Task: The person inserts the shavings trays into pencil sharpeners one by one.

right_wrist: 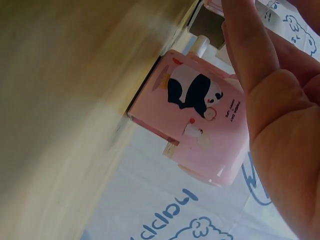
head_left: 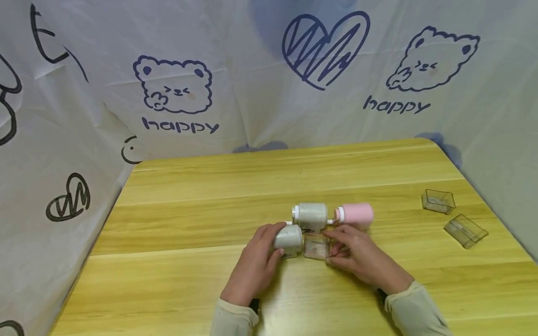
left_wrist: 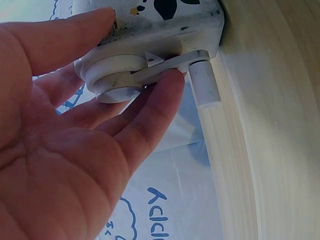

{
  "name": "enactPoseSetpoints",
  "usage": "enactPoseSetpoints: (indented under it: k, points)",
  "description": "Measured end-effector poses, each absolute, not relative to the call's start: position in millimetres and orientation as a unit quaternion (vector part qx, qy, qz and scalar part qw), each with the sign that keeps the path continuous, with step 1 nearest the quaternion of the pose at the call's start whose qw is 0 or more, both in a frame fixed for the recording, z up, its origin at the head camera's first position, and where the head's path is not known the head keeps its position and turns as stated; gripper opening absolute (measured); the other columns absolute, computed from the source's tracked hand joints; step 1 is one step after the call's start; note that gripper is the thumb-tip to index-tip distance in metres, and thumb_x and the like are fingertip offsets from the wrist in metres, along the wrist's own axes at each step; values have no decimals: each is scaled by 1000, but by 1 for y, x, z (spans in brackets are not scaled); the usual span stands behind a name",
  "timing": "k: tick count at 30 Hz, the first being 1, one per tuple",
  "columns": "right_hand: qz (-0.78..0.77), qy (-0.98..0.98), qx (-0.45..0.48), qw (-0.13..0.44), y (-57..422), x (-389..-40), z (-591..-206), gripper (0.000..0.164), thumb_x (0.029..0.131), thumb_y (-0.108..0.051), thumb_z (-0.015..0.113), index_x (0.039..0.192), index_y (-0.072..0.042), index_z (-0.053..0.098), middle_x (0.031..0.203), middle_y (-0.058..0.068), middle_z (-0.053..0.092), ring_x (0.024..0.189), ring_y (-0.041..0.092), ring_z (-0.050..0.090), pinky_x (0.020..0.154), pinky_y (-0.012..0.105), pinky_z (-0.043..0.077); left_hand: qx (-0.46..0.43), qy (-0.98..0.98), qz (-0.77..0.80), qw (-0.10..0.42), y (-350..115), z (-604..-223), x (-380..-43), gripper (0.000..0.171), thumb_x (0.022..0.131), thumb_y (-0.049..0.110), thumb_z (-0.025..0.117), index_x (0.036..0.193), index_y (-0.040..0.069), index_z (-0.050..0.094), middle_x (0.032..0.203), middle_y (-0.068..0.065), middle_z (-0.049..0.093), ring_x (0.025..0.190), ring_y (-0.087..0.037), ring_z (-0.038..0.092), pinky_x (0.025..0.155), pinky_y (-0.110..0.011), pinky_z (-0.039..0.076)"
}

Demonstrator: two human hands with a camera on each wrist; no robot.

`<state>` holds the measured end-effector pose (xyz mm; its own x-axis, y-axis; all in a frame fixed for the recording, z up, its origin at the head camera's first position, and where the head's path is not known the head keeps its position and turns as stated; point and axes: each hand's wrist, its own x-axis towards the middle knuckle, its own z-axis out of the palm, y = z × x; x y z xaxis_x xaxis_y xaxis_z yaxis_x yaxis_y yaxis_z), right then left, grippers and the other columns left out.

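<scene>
On the wooden table my left hand (head_left: 254, 266) grips a grey-white crank pencil sharpener (head_left: 288, 239) from its left side. In the left wrist view, its crank handle (left_wrist: 204, 82) shows against my fingers, below the printed body. Just right of it, my right hand (head_left: 359, 255) pinches a small clear shavings drawer (head_left: 316, 248) by its right side. Behind them lies a second grey-white sharpener (head_left: 312, 214), and a pink sharpener (head_left: 357, 213) sits to its right. Panda prints mark the pink body (right_wrist: 195, 97) in the right wrist view.
Two more clear drawers, one farther back (head_left: 438, 201) and one tilted nearer (head_left: 465, 232), lie close to the right edge of the table (head_left: 189, 210). A white cloth (head_left: 244, 84) with bear and heart drawings hangs behind and at both sides.
</scene>
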<state>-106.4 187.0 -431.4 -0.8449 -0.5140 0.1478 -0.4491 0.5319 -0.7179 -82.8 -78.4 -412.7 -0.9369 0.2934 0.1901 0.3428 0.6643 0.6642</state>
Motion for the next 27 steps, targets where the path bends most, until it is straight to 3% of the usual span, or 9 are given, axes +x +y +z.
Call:
enactPoseSetpoints:
  k: [13,27]
  points:
    - [-370,877,-303,49,179,-114,-431,54,83,-21,74,129,-1,56,103,2,55,83,7,58,73,24,51,-172,-913,-370,27,-79,-412,-84,52,92,12,61,141,17,44,135,-9,50,117,-28,53,97,-44,43]
    - [-358,873,-327,55,174,-121,-430,52,82,-16,74,127,-1,55,106,6,56,84,9,60,74,24,51,-174,-910,-374,30,-80,-413,-84,52,92,12,61,141,16,44,135,-9,50,119,-28,52,99,-44,42]
